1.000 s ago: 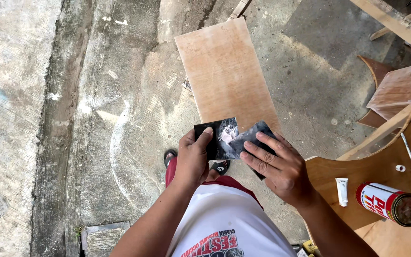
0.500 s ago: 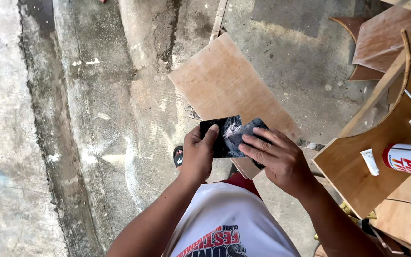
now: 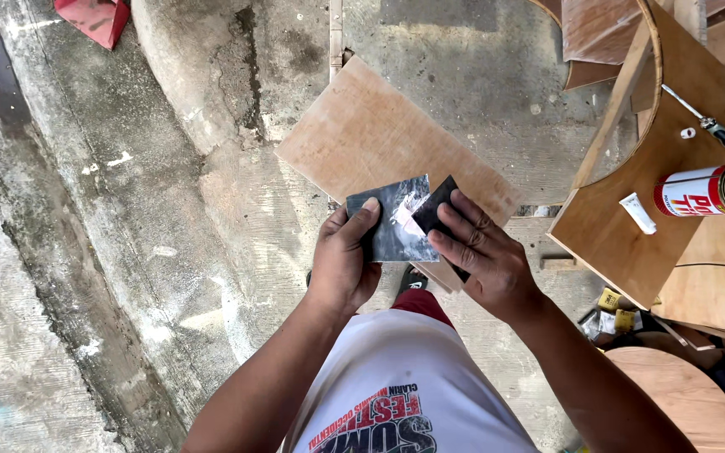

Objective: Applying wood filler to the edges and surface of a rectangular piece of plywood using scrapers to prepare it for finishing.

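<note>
Both my hands hold a dark grey worn sheet of sandpaper (image 3: 398, 220) in front of my chest. My left hand (image 3: 344, 262) pinches its left edge with the thumb on top. My right hand (image 3: 482, 258) grips its right side, where a corner is folded over dark. A whitish worn patch shows near the sheet's middle. Below the sheet, on the concrete ground, lies a flat rectangular plywood board (image 3: 379, 138).
A curved plywood piece (image 3: 631, 226) at the right carries a red and white can (image 3: 706, 190), a small white tube (image 3: 637, 213) and a screwdriver (image 3: 706, 120). A round wooden disc (image 3: 681, 394) sits at lower right. A red cloth (image 3: 94, 18) lies top left. A raised concrete ridge (image 3: 186, 84) runs diagonally at left.
The view has shifted, so the board and the plywood piece sit further right and up. My hands keep hold of the sandpaper, with the right fingers folding its corner over more.
</note>
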